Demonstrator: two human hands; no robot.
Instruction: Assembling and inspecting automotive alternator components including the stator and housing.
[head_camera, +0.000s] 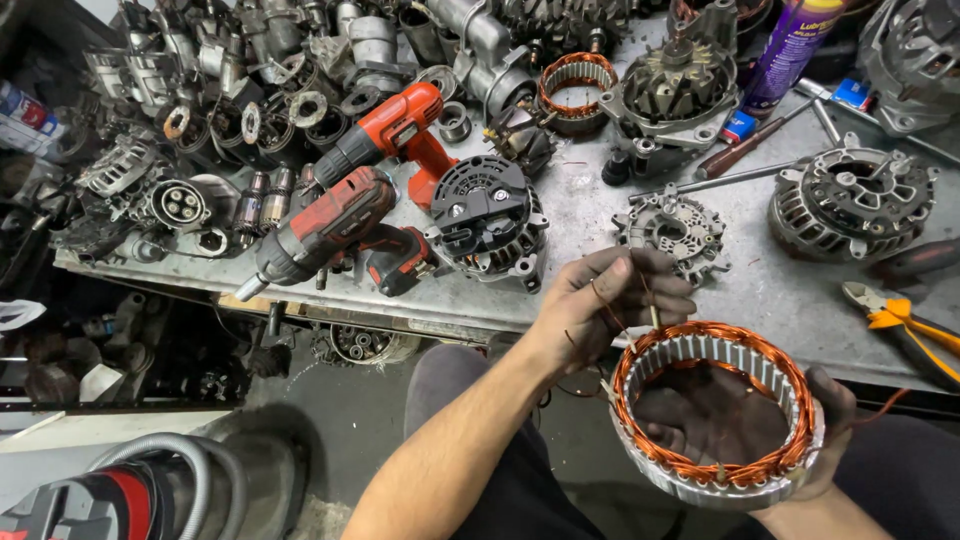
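Got the stator ring (715, 415) cupped in my right hand (800, 440), over my lap just off the desk (590, 215). Left hand (610, 300) pinches its copper wire lead (650, 305) at the rim. Steel core, orange-copper windings, pretty grimy.

The stator (715, 415) is a ring of grey laminated steel with copper windings looped along both rims. It lies tilted, its open centre facing up, below the tabletop edge. Thin copper leads (648, 305) rise from its upper left rim, standing nearly upright and slightly splayed apart.
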